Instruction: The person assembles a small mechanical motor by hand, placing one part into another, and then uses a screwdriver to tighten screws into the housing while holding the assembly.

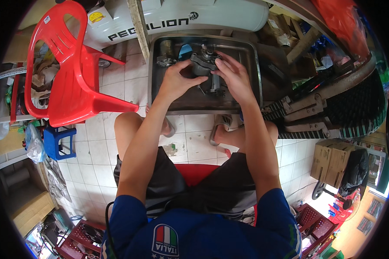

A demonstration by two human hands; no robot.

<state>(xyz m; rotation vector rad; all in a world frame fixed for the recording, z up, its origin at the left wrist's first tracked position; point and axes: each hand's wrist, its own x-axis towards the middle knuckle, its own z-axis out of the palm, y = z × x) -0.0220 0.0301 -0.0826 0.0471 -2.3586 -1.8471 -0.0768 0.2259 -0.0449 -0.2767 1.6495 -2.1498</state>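
Observation:
A dark grey metal machine part, with a rounded body and small fittings on top, is held between my two hands over a metal tray. My left hand is curved round its left side, thumb pointing right beneath it. The fingers of my right hand press against its right side and upper edge. Just below it in the tray lies another dark metal piece. To the left are a brass-coloured cylindrical part, a small grey metal part and a blue object. My fingers hide some of the held part.
A red plastic chair stands left of the tray, with a small blue stool below it. Behind the tray lies a large pale tank. Dark ribbed items crowd the right side, and cardboard boxes stand farther down.

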